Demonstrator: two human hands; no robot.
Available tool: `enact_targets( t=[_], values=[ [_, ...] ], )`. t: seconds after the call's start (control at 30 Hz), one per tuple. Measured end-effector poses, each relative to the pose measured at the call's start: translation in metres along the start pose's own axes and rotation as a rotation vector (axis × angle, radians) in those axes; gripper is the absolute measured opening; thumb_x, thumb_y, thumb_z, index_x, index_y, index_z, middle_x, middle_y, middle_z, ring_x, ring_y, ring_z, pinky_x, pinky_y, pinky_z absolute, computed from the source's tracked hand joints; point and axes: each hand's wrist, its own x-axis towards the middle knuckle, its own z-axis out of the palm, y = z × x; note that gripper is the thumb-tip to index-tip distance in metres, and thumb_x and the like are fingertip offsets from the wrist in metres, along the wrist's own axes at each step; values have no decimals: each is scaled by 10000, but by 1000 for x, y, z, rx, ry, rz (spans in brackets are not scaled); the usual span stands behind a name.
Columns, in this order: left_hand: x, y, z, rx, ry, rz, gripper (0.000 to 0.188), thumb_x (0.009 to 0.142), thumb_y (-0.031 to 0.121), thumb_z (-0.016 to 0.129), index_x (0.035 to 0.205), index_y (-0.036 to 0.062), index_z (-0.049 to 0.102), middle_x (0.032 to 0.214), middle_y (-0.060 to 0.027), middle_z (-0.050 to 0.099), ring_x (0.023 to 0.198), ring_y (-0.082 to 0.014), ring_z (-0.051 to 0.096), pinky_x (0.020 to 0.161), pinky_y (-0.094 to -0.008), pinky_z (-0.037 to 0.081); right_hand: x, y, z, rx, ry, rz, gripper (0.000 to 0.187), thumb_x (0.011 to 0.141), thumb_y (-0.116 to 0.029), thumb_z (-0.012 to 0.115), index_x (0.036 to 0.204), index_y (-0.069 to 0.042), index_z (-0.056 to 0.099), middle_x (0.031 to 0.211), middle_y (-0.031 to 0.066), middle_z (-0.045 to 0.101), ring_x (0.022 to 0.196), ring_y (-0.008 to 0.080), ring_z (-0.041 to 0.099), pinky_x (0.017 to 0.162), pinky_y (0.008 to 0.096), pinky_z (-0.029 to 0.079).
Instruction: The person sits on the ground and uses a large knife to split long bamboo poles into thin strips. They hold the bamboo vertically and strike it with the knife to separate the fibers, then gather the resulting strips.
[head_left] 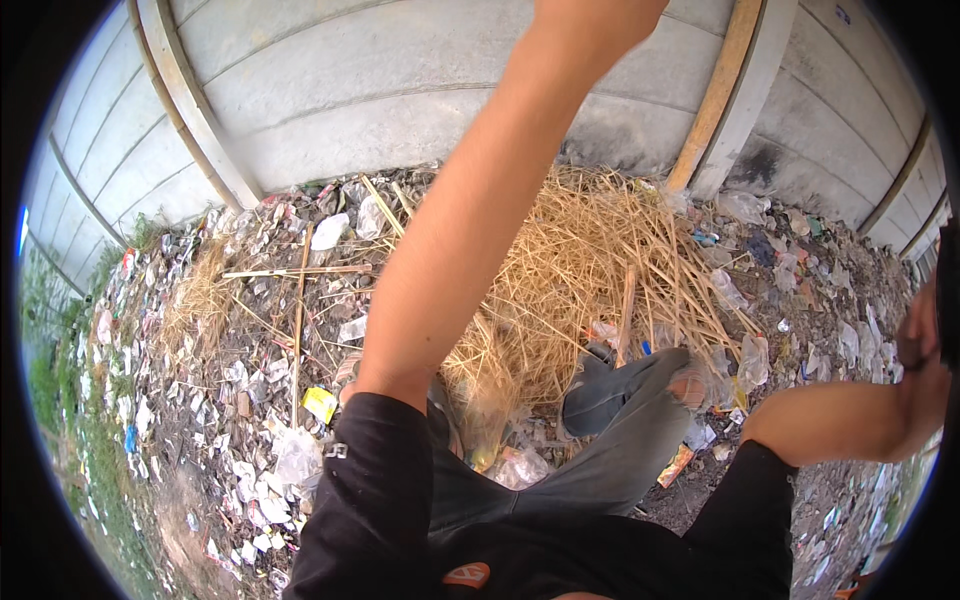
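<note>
My left forearm stretches up across the middle of the picture. My left hand [605, 18] is cut off by the top edge, in front of the pale wall, and its fingers are out of sight. At the right rim my bent arm brings my right hand [915, 345] up beside a dark edge [946, 295]. Shadow and that edge hide its fingers, so any hold cannot be made out. Beneath my left forearm, a heap of dry straw [570, 260] lies on the ground in front of my legs, apart from both hands.
A wall of pale panels [370, 120] with upright posts [720, 95] stands behind the straw. Scattered plastic litter [270, 500] covers the ground. Thin sticks [300, 330] lie left of the heap, near a yellow packet [320, 404]. Green plants [60, 370] grow at far left.
</note>
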Motion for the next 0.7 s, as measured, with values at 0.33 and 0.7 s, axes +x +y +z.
enact_targets(
  t=[0.33,0.7],
  values=[
    [-480,-134,-54,-111,-912,-1307,1108,740,479,877,1574,51,287,1554,-235,412,1395,-364,471,1151,-487,416,-128,155,111,-258,-641,440,380,1006,-351,650,930,15,583,699,186,589,647,318,577,654,403,478],
    [-208,-118,-25,-636,-183,-542,666,1052,443,529,1466,-67,424,1397,-266,554,1292,-337,569,1018,-434,528,-149,109,150,-150,-592,330,343,977,-322,686,932,4,587,649,200,626,587,353,677,510,418,486]
  ],
)
